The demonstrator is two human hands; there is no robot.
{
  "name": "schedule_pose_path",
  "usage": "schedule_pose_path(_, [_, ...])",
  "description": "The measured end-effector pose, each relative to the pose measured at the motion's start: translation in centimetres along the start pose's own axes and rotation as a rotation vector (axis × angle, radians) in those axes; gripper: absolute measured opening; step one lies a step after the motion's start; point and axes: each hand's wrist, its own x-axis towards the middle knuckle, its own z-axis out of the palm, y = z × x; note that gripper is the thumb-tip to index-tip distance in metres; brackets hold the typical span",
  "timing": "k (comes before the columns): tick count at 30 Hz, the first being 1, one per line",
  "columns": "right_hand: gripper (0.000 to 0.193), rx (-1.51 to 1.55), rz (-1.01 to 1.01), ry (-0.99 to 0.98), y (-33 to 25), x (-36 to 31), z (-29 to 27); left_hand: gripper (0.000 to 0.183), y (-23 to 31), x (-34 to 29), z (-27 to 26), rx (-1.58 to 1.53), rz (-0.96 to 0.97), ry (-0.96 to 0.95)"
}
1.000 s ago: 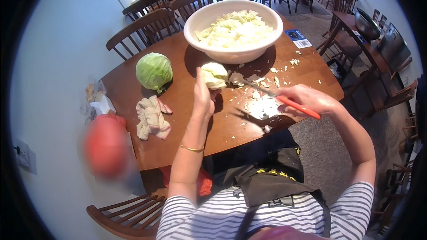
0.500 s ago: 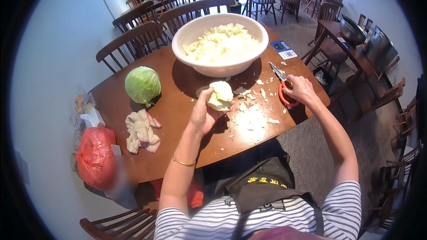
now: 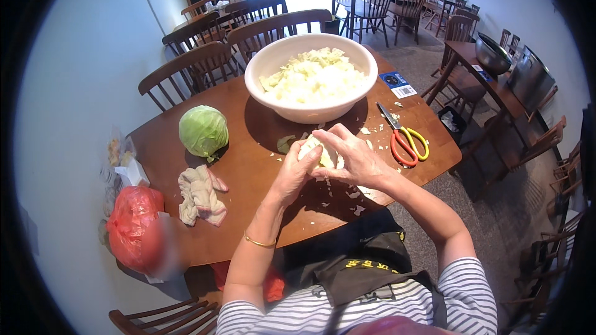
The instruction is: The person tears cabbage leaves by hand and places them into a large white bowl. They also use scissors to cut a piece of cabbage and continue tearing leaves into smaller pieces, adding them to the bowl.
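A small pale piece of cabbage (image 3: 318, 154) is held above the near part of the table, between my two hands. My left hand (image 3: 295, 170) is closed around its left side. Bent over its right side, my right hand (image 3: 351, 156) grips it with fingers and thumb. To the right lie scissors (image 3: 405, 141) with one red and one yellow handle loop, touched by neither hand. Beyond my hands stands a large white bowl (image 3: 310, 111) heaped with torn cabbage (image 3: 313, 77). A whole green cabbage (image 3: 203, 131) sits at the left.
Cabbage scraps (image 3: 357, 209) litter the wooden table (image 3: 248, 242). A beige cloth (image 3: 202, 193) lies at the left, near a red plastic bag (image 3: 135, 226). A blue and white card (image 3: 397, 84) is right of the bowl. Chairs (image 3: 186, 74) line the far side.
My right hand has let go of the scissors, leaving them on the table, and moved left onto the cabbage piece. My left hand still holds the piece, now slightly nearer me.
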Motion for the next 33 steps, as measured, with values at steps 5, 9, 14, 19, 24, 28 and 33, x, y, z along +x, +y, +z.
schedule_pose_path(5, [0.065,0.150,-0.061,-0.007,1.6,0.8,0.2,0.047,0.8,-0.4,-0.1,0.111,0.025,0.051])
schedule_pose_path(9, [0.054,0.204,-0.042,0.000,1.2,0.8,0.0,0.056,1.1,-0.8,0.0,0.129,-0.011,0.089])
schedule_pose_path(14, [0.049,0.024,0.035,0.030,-0.2,0.9,1.5,0.056,0.9,-0.8,-0.4,0.213,0.019,0.133])
schedule_pose_path(19, [0.047,0.063,-0.009,0.100,-0.4,1.8,2.4,0.049,1.3,-0.6,-1.1,0.189,0.044,0.136])
schedule_pose_path(24, [0.043,0.150,-0.051,0.076,1.5,1.9,2.8,0.041,2.4,-1.0,-0.5,0.074,-0.034,-0.007])
schedule_pose_path(28, [0.040,0.252,0.026,0.021,1.8,1.7,2.1,0.038,2.2,-0.9,-0.9,0.069,-0.081,-0.013])
schedule_pose_path(33, [0.043,0.579,0.232,-0.081,3.3,1.3,1.6,0.047,2.5,-0.8,-1.1,-0.019,-0.106,-0.099])
